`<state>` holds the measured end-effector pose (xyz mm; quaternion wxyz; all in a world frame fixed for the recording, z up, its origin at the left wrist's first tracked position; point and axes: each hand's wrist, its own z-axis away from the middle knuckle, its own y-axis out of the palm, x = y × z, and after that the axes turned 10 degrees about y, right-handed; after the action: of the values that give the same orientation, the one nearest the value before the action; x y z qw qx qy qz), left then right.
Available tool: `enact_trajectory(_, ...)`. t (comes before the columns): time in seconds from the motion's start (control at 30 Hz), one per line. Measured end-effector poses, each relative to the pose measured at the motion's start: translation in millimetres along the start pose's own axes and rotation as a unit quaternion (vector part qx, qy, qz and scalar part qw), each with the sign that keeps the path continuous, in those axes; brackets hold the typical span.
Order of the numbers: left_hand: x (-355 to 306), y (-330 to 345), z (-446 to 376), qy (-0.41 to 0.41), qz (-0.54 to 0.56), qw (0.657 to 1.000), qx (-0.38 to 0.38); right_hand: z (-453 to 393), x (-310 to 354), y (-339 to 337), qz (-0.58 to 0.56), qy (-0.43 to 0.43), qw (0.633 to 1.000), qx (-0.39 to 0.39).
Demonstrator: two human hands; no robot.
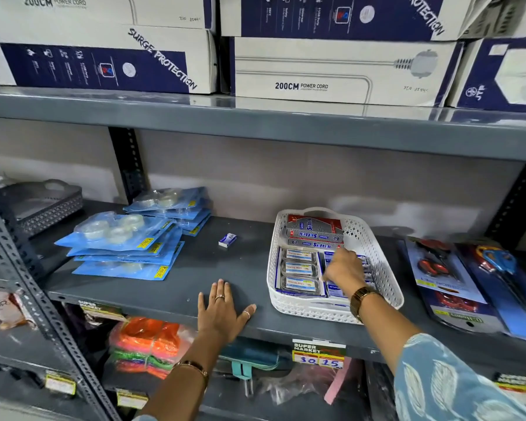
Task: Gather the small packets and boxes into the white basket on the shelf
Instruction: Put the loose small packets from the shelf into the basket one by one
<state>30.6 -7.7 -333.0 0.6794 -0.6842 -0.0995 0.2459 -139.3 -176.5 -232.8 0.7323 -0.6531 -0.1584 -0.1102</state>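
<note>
Leftmost, at nine o'clock on the shelf (170, 287), lie blue tape packs (125, 247). Next, a small box (227, 240) sits alone near the centre, apart from everything. Below it, at six o'clock, the left hand (222, 311) rests flat on the shelf edge, fingers spread, gripping nothing. Rightward, at three o'clock, the basket (377, 238) holds red-and-grey boxes (315, 232) at its back and packets (299, 271) in front. The right hand (343, 267) reaches into it, fingers curled onto packets; whether they grip one is unclear.
</note>
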Motion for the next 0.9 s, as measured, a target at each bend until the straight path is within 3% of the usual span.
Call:
enact_trajectory(0.43, 53, -16, -32, -0.009, -0.012, 1.000, 0.010, 6, 102, 35, -0.001, -0.168, 0.986, -0.015)
enact_trajectory(0.6, 63, -13, -40, 0.006, -0.008, 1.000, -0.020, -2, 140, 57, 0.002, -0.230, 0.973, -0.017)
enact_trajectory(0.9, 69, -2, -44, 0.011, -0.009, 0.999, -0.048, -15, 205, 108, 0.047, -0.270, 0.960, 0.058)
